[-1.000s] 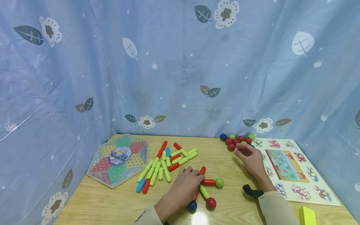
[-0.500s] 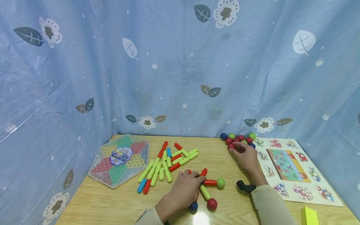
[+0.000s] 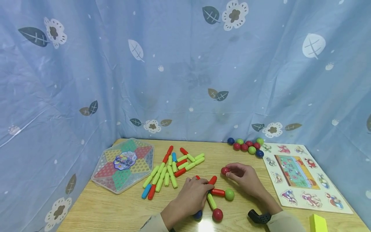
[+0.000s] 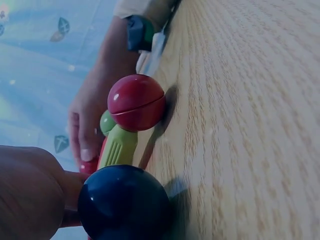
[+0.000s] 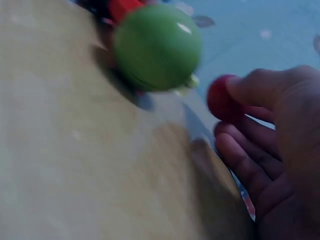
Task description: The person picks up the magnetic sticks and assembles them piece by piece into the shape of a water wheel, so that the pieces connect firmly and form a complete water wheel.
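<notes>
My right hand [image 3: 246, 180] pinches a red ball [image 3: 224, 171] between thumb and fingers, just above the table. In the right wrist view the same ball [image 5: 224, 99] is at the fingertips. My left hand [image 3: 189, 198] grips a figure of joined rods and balls, covering part of its middle. From the figure stick out a red rod [image 3: 218, 192] ending in a green ball [image 3: 229, 194] and a yellow-green rod [image 3: 212, 201] ending in a second red ball [image 3: 217, 215]. A dark blue ball [image 4: 125, 202] sits close to the left hand. Another red rod [image 3: 213, 180] points away.
Loose yellow-green, red and blue rods [image 3: 162, 174] lie left of centre. A hexagonal Chinese checkers board [image 3: 99, 172] is at far left. Several balls [image 3: 244, 147] cluster at the back right, beside a picture puzzle board [image 3: 290, 199]. A yellow block [image 3: 318, 223] stands at the right front.
My right hand reached the ball cluster, took the nearest red ball and brought it toward me and left, near the figure. The left hand stays on the figure, which has shifted slightly.
</notes>
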Tool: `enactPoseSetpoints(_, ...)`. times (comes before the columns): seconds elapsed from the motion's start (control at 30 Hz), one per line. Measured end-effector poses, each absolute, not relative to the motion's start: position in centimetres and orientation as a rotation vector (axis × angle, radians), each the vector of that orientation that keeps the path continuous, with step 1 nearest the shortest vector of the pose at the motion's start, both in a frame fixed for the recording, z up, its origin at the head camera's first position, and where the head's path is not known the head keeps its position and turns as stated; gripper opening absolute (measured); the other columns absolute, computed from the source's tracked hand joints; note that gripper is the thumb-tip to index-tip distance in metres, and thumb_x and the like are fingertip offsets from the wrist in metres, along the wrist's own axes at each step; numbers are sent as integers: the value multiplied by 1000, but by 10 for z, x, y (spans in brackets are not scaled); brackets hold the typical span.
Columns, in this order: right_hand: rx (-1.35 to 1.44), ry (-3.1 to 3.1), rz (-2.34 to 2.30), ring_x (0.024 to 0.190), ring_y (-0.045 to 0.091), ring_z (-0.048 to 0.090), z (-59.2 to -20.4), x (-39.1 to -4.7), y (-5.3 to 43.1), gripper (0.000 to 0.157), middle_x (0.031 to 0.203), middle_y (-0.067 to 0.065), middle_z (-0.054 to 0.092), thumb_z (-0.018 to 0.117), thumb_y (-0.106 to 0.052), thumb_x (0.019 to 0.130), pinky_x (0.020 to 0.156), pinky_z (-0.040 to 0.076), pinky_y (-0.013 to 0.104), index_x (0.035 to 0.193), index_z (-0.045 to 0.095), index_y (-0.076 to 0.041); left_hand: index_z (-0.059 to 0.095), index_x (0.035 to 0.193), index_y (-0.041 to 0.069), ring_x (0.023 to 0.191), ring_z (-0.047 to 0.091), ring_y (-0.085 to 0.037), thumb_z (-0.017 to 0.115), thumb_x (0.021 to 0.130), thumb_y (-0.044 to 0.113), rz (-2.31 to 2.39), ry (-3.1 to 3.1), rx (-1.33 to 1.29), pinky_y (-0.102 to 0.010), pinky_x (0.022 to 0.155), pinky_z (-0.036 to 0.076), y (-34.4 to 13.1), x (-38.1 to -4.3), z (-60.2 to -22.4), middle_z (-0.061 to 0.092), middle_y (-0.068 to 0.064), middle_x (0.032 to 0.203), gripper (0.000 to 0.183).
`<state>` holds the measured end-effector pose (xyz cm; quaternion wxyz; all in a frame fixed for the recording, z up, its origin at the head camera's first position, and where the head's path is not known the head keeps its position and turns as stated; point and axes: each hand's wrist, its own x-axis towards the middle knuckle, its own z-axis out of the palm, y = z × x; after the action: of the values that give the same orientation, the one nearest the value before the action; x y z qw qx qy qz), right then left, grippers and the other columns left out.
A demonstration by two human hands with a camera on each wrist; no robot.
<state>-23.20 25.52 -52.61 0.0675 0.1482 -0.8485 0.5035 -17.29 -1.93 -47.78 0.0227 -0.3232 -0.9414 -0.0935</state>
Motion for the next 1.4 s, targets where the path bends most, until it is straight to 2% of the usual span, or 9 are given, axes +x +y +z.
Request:
enactPoseSetpoints(0.13, 524, -2566, 1511, 94, 4, 75, -527, -224, 246, 25, 114, 7, 82, 83, -14, 99, 81, 62, 23, 124, 80, -11, 78, 135, 34, 105, 67, -21, 69, 107, 20, -272, -2896, -1023, -35, 82, 45, -19, -172, -479, 75, 5, 134, 33)
enactPoseSetpoints(0.27, 561, -2586, 1510, 96, 4, 75, -528, -224, 242, 26, 115, 4, 82, 83, -17, 99, 84, 62, 23, 125, 80, -12, 74, 141, 35, 104, 63, -23, 66, 108, 20, -254, -2934, -1033, -37, 85, 44, -17, -171, -480, 72, 4, 138, 38)
enactPoseSetpoints(0.47, 612, -2606, 1519, 99, 5, 76, -528, -224, 241, 27, 117, 2, 82, 83, -17, 99, 86, 63, 24, 125, 80, -11, 71, 146, 35, 101, 58, -22, 66, 107, 19, -225, -2959, -1066, -35, 82, 40, -15, -169, -480, 71, 4, 139, 42)
enactPoseSetpoints(0.57, 649, -2632, 1506, 100, 4, 75, -526, -225, 244, 27, 116, 0, 82, 84, -18, 99, 88, 62, 23, 124, 80, -12, 70, 146, 34, 102, 59, -21, 67, 107, 17, -214, -2947, -1098, -34, 84, 42, -16, -168, -478, 71, 4, 139, 42)
enactPoseSetpoints(0.7, 727, -2678, 1498, 90, 5, 72, -522, -226, 254, 20, 103, -4, 80, 85, -22, 98, 80, 60, 23, 117, 80, -17, 70, 146, 34, 110, 63, -18, 69, 105, 13, -231, -2933, -1166, -37, 93, 48, -19, -169, -474, 71, 6, 139, 46)
enactPoseSetpoints(0.87, 835, -2720, 1545, 78, 8, 65, -516, -226, 265, 13, 91, -4, 74, 85, -22, 98, 68, 55, 24, 109, 81, -19, 71, 144, 34, 116, 67, -13, 74, 102, 9, -253, -2944, -1225, -40, 101, 50, -22, -169, -468, 72, 8, 134, 49)
enactPoseSetpoints(1.1, 923, -2761, 1582, 87, 8, 71, -505, -226, 282, 12, 102, 1, 80, 81, -19, 101, 78, 58, 24, 112, 81, -15, 75, 138, 34, 116, 68, -7, 80, 97, 7, -280, -2922, -1291, -39, 99, 50, -20, -171, -466, 74, 13, 130, 49)
enactPoseSetpoints(1.3, 699, -2677, 1595, 96, 9, 75, -492, -229, 313, 22, 115, 16, 79, 76, -15, 104, 81, 62, 26, 123, 78, -4, 76, 136, 35, 115, 69, -4, 78, 100, 7, -268, -2849, -1423, -35, 101, 52, -21, -173, -466, 75, 18, 130, 46)
enactPoseSetpoints(1.4, 581, -2582, 1617, 101, 8, 77, -491, -235, 334, 26, 121, 20, 79, 73, -13, 106, 83, 63, 24, 129, 76, 0, 78, 134, 32, 111, 69, -2, 79, 100, 8, -282, -2811, -1474, -31, 101, 53, -22, -174, -467, 76, 19, 127, 42)
